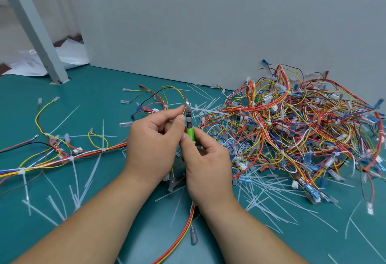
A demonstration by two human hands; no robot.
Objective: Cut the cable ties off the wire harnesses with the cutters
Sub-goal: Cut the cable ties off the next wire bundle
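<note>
One cam only, head-worn, wide-angle. Looks fwd & down over both forearms onto teal surface [94, 100]; grey wall panel [208, 23] fills upper frame. Very close in: left hand [154, 144] & right hand [208, 165] sit mid-frame.

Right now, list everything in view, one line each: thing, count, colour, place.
wire harness pile: one heap, red, yellow, blue and white, right, against the wall
loose wire harness: one, multicoloured, stretched along the left
yellow wire loop: one, just above the hands
cut cable ties: many, white, scattered on the floor
cutters: one, green handles, centre
floor: teal
wall panel: one, grey, behind
post: one, grey, upper left
plastic sheet: white, behind the post
left hand: pinches the yellow wire loop
right hand: grips the cutters
</note>
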